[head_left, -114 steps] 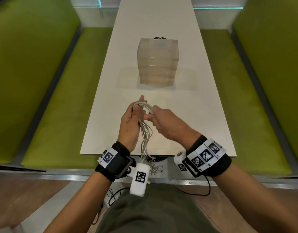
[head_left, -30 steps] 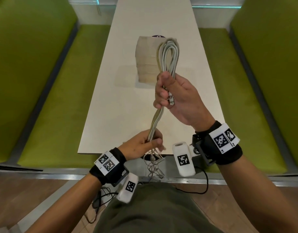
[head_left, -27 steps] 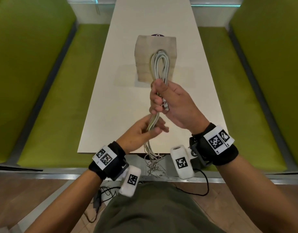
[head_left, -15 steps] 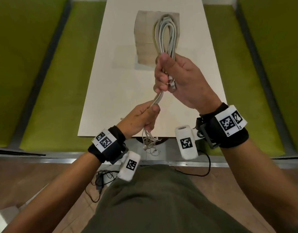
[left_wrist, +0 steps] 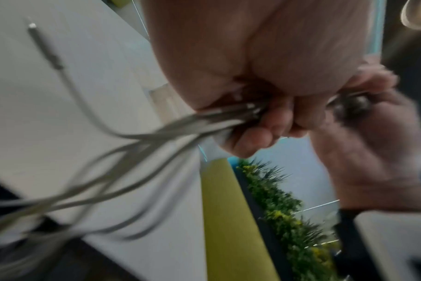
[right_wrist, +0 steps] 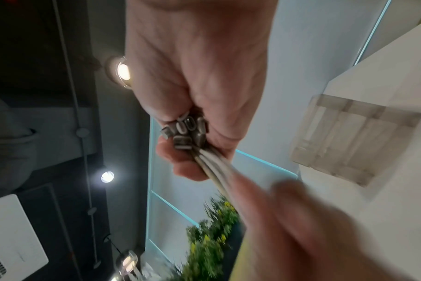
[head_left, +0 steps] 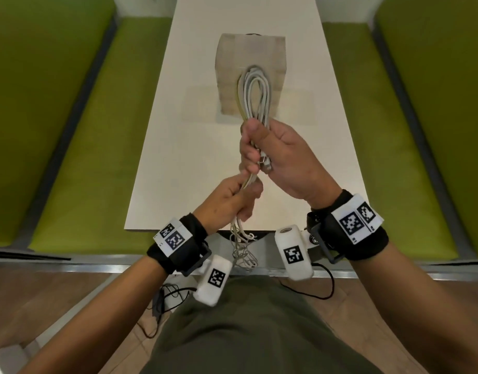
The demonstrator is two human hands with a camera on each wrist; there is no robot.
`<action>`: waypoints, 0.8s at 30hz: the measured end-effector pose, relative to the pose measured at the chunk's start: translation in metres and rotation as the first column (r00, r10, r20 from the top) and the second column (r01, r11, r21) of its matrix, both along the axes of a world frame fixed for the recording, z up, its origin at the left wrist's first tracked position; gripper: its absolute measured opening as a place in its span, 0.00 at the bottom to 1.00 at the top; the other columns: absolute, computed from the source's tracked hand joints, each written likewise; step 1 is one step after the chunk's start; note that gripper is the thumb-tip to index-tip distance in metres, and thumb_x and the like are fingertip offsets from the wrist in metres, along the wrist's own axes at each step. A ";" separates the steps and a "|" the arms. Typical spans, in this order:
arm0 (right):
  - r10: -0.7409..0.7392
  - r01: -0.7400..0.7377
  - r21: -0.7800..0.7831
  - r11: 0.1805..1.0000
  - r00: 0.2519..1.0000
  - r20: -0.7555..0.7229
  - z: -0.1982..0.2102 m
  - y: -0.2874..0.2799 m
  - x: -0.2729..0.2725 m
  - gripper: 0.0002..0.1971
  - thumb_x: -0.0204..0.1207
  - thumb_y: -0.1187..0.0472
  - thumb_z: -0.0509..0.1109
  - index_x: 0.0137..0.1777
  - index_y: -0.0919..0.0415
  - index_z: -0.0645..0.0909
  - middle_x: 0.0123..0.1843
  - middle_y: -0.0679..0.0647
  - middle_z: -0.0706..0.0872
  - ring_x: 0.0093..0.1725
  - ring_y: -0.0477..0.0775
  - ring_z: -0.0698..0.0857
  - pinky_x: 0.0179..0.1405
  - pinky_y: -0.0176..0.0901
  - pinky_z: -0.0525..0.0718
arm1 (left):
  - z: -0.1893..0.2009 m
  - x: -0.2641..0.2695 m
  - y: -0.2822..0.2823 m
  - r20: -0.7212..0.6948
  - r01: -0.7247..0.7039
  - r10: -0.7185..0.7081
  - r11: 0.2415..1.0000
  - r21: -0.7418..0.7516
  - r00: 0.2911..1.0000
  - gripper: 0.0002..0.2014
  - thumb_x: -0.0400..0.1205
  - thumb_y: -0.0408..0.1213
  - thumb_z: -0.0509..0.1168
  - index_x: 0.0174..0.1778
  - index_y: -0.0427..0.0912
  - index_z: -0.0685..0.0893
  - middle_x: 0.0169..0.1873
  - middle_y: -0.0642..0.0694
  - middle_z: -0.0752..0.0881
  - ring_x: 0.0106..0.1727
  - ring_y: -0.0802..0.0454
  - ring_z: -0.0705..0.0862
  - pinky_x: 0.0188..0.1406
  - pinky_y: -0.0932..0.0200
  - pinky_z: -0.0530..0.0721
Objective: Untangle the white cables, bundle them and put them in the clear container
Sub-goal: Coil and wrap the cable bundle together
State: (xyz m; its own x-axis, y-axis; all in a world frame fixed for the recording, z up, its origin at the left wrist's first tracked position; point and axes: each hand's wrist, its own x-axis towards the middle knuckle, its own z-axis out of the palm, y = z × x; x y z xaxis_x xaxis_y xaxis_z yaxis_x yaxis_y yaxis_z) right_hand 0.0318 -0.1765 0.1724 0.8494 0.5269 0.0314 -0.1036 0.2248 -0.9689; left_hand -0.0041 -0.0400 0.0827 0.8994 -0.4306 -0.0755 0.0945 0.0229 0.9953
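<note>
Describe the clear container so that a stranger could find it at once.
A long white table runs between two green benches. The clear container stands near its middle, beyond both hands. It is a see-through box, the only thing standing on the table.

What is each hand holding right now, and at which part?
Both hold the white cables. The right hand grips the folded bundle just below its loop, plug ends at its fingers. The left hand grips the strands lower down; the tails hang loose below.
</note>
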 end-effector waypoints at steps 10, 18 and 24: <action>0.026 -0.019 -0.122 0.992 0.998 0.058 0.011 -0.015 0.009 0.12 0.87 0.60 0.54 0.43 0.62 0.71 0.26 0.48 0.71 0.24 0.48 0.68 0.28 0.43 0.75 | -0.004 -0.005 0.023 -0.106 0.084 -0.088 0.995 -0.047 0.990 0.23 0.75 0.67 0.63 0.34 0.48 0.81 0.21 0.52 0.71 0.20 0.54 0.69 0.24 0.62 0.73; 0.118 -0.108 -0.151 0.983 0.991 0.060 0.009 -0.010 0.005 0.13 0.87 0.58 0.53 0.43 0.63 0.72 0.27 0.49 0.73 0.24 0.52 0.73 0.20 0.41 0.74 | 0.021 0.011 0.005 0.048 0.100 -0.097 0.992 -0.071 0.994 0.23 0.79 0.58 0.62 0.55 0.41 0.81 0.43 0.49 0.90 0.50 0.50 0.89 0.54 0.61 0.82; 0.096 -0.090 -0.093 0.992 0.994 0.056 0.013 -0.018 0.012 0.13 0.87 0.59 0.53 0.41 0.61 0.72 0.27 0.50 0.72 0.26 0.50 0.74 0.35 0.46 0.78 | 0.009 0.001 -0.004 -0.097 0.094 -0.115 0.976 -0.197 0.989 0.19 0.78 0.60 0.63 0.34 0.47 0.77 0.21 0.56 0.68 0.18 0.58 0.69 0.22 0.64 0.73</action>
State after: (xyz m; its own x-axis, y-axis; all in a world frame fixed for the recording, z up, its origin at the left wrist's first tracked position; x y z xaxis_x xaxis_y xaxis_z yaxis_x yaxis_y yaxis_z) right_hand 0.0439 -0.1942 0.1857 0.7945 0.6065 0.0299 -0.0604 0.1280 -0.9899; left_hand -0.0027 -0.0439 0.0917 0.8396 -0.5379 -0.0761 0.2125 0.1962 0.9573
